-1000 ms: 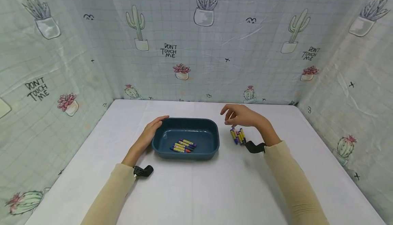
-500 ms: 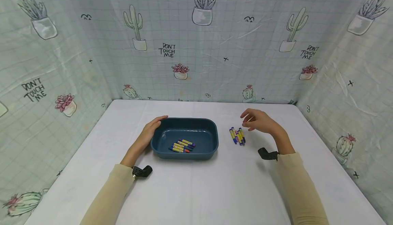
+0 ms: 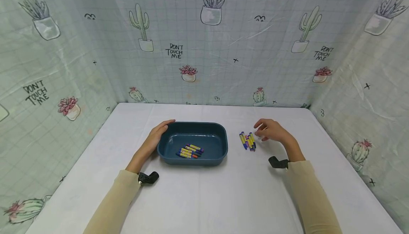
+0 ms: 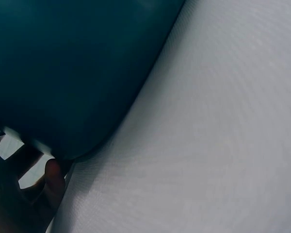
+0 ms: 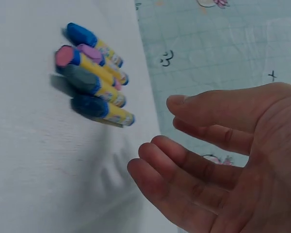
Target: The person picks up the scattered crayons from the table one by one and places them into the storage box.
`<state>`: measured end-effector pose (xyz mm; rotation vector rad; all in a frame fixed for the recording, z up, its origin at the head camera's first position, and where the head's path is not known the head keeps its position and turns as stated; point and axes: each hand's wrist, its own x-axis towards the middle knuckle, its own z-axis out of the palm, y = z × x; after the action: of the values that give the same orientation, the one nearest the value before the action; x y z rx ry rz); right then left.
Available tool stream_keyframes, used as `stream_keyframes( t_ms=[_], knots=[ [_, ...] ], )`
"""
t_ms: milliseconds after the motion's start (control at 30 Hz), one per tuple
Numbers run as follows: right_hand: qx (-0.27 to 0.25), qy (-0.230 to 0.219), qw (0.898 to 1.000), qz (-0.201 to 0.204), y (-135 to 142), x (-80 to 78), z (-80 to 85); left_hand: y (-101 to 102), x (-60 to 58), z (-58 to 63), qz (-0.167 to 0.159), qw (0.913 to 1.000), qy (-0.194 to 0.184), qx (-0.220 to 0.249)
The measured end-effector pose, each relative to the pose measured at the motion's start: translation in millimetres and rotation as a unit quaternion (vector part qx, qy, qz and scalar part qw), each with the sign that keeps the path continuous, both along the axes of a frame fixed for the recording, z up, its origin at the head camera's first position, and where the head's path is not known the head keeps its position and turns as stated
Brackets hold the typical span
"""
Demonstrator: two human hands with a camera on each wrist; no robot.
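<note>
A dark teal rectangular tray (image 3: 192, 162) sits on the white table with several crayons (image 3: 190, 151) lying in its front part. My left hand (image 3: 156, 136) rests along the tray's left side, its fingers reaching to the back left corner; the left wrist view shows fingers (image 4: 54, 177) against the tray wall. To the right of the tray, a small group of crayons (image 3: 247, 141) lies side by side, with blue, pink, purple and dark tips in the right wrist view. Just right of this group my right hand (image 3: 271, 130) hovers with loosely bent fingers and nothing in its grasp.
The white table (image 3: 204, 198) extends in front of the tray and out to both sides. A patterned cloth curtain (image 3: 204, 49) with cacti and lettering surrounds the table at the back and sides.
My right hand has moved from above and behind the loose crayons to their right side, and lower. The left hand stays on the tray, and the crayons lie as before.
</note>
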<state>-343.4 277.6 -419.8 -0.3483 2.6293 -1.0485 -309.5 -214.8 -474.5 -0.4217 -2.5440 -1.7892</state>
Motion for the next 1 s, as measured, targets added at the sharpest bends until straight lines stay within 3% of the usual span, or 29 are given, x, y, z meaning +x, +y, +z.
stream_keyframes(
  t_ms=[167, 400, 800, 1000],
  knots=[
    [0.016, -0.026, 0.999, -0.015, -1.7, -3.8, -12.0, -0.1, -0.8, -0.1, 0.006, 0.9999, 0.001, -0.011],
    [0.025, -0.026, 0.999, -0.038, -8.0, -2.7, -16.9, -0.9, -2.3, -2.0, 0.012, 0.9998, 0.006, -0.014],
    [0.035, -0.030, 0.999, -0.011, -7.4, -2.8, -21.4, 2.2, 0.0, -3.9, 0.016, 0.9997, 0.006, -0.020],
    [0.040, -0.037, 0.999, -0.001, -9.6, -6.4, -22.5, 2.1, 1.3, 3.3, 0.009, 0.9997, 0.010, -0.019]
  ],
)
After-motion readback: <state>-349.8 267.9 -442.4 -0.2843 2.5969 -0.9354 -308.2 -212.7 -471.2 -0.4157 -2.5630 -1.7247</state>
